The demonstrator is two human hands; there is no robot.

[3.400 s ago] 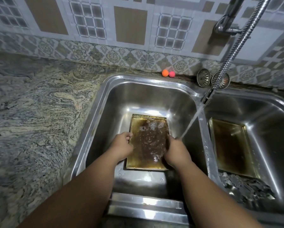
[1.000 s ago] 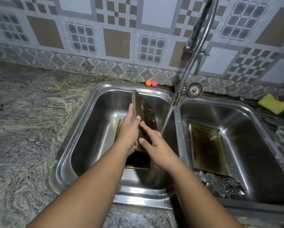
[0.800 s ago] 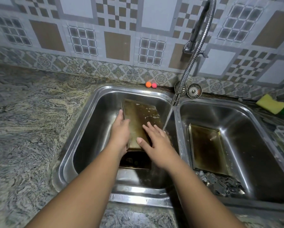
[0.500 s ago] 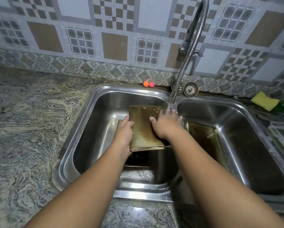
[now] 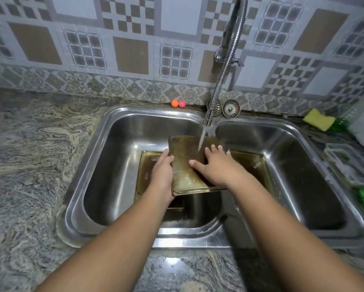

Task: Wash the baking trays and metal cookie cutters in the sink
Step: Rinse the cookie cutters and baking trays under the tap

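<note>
So a few seconds back this tray [image 5: 185,165] was lying flat on the floor of the left basin [image 5: 113,165] with water pooling in it, and now I've got it lifted, flipped so its underside faces me, and carried over so it sits under the running water [image 5: 202,138] from the faucet [image 5: 208,119], right above the divider between the two basins. My left hand [image 5: 162,173] is clamped on the tray's left edge, thumb on top and fingers underneath I think, though they're hidden. My right hand [image 5: 214,167] isn't gripping anything, it's spread flat on the metal, fingers splayed up near where the water lands, basically rubbing the grime. What that means: the inside got its soak, and now I'm on the back of this one. It looks pretty brown and stained to me, so I'd guess this side needs real scrubbing, maybe with the sponge [image 5: 319,122] sitting off on the counter to the right. There's another tray [image 5: 147,171] lying in the left basin below and one more [image 5: 252,163] in the right basin, both waiting. Can't see the cookie cutters from here.
</note>
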